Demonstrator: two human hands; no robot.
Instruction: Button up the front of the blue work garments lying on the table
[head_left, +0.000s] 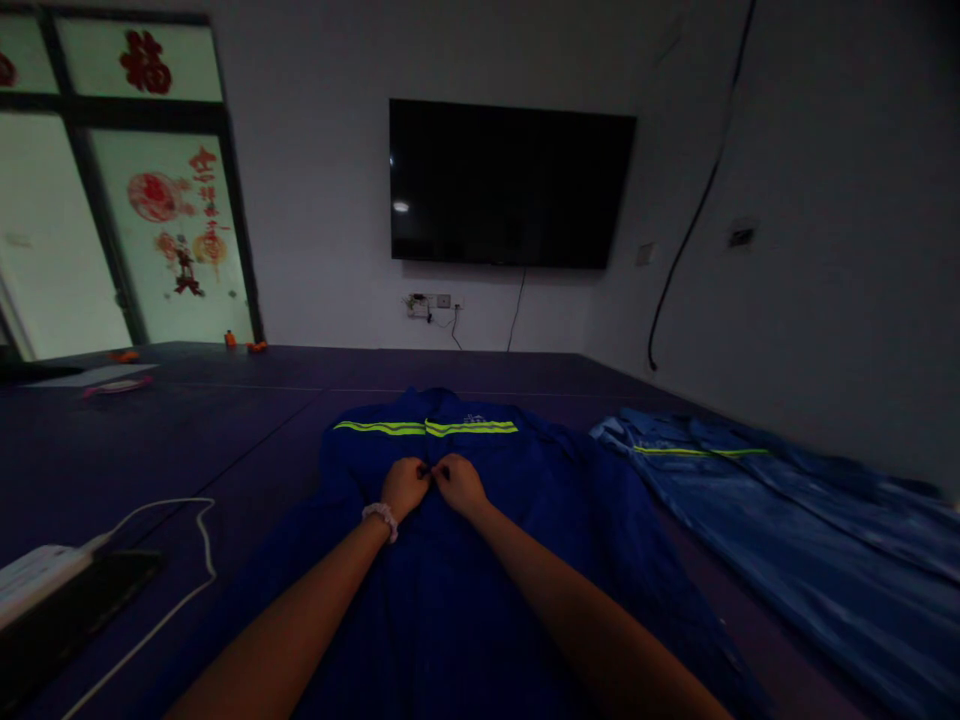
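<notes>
- So the blue jacket was lying front up on the purple surface, right in front of the person, collar at the far end.
- Left hand: fingertips pinched on a small dark bit of the jacket's front, just below the chest stripe. Pink scrunchie on that wrist.
- Right hand: also pinched on the front, just beside the left, the two nearly touching.
- Progress, as far as I could judge: the jacket was laid out and the two halves of the front met at the chest, with a small step where the stripe crossed the middle. The work at that spot looked unfinished, since both hands were on it. Too dark to tell if anything was fastened above or below, so no clue how much was left.
- Fabric: deep blue, looked like a matte workwear weave, soft folds around the shoulders and sleeves. The stripe was a bright yellow-green double band with a small pale logo above it.
- A second garment lay flat to the right: lighter, blotchy blue, more wrinkled, with one thin bright stripe. Neither hand was on it.
- Off to the left, a thin white cable curled loosely.
</notes>
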